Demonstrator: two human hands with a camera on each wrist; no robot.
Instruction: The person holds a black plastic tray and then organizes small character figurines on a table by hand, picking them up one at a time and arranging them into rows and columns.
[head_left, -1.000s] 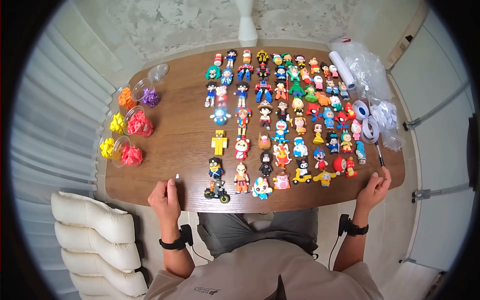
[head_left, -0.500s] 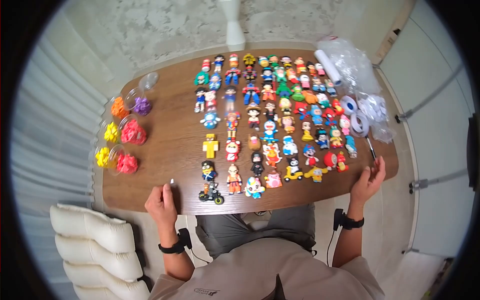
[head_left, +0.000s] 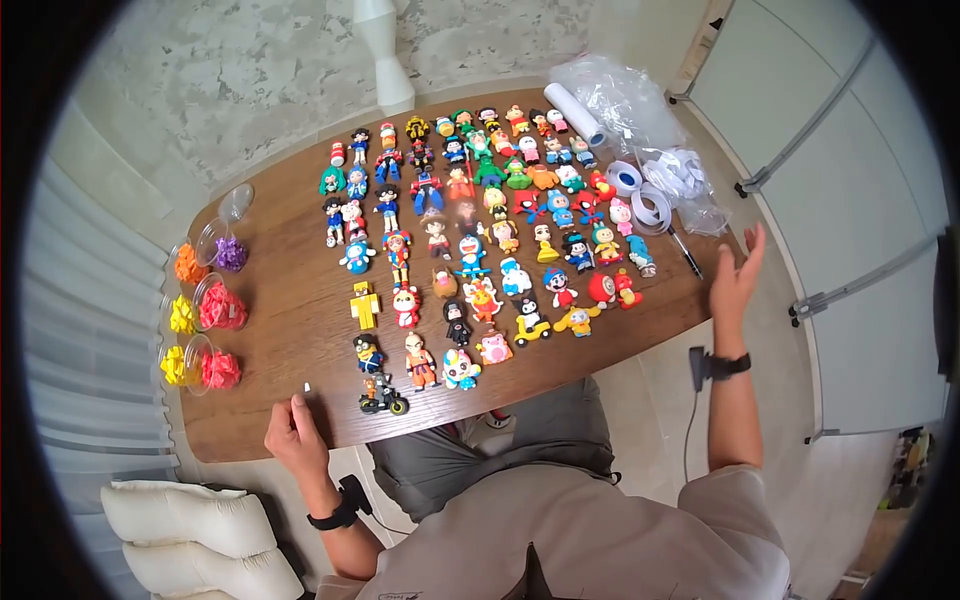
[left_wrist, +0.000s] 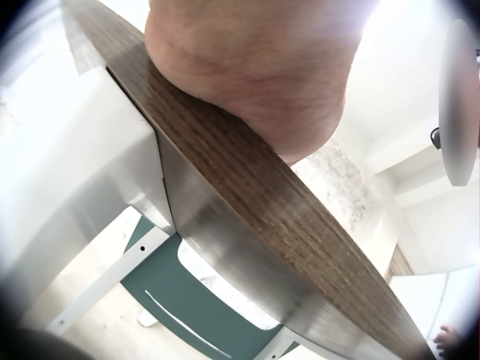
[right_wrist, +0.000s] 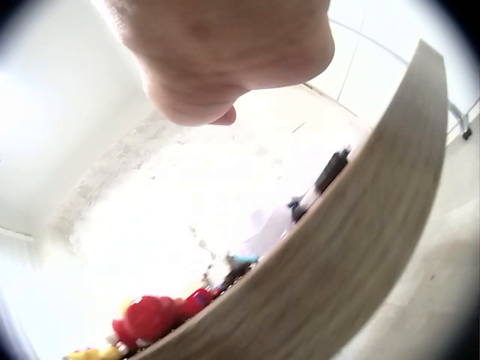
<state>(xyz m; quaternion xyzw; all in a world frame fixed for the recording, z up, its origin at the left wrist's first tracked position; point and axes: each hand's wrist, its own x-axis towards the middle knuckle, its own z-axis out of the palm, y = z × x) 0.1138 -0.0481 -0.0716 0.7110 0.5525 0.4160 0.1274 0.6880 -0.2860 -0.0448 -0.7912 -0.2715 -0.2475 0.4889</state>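
Note:
My left hand (head_left: 297, 437) rests at the table's front left edge, its fingers loosely curled with nothing seen in them. A small white piece (head_left: 307, 387) lies just beyond its thumb. In the left wrist view the heel of that hand (left_wrist: 259, 75) lies over the wooden rim. My right hand (head_left: 738, 278) is at the table's right edge, fingers spread and holding nothing. Beside it on the tabletop lies a black-and-white pen (head_left: 687, 255). The right wrist view shows this hand (right_wrist: 225, 56) above the rim, its fingers mostly hidden, with the pen (right_wrist: 330, 171) below.
Rows of small cartoon figurines (head_left: 470, 257) cover the middle of the wooden table (head_left: 270, 340). Clear cups of orange, purple, yellow and red pieces (head_left: 222, 305) stand at the left. White tape rolls (head_left: 652, 208), a white tube (head_left: 575, 113) and plastic bags (head_left: 625, 95) lie at the right.
The head view has turned to the right, so the table appears shifted left and tilted. My right hand has moved away from the pen, rightward, and its fingers have spread. My left hand stays at the edge.

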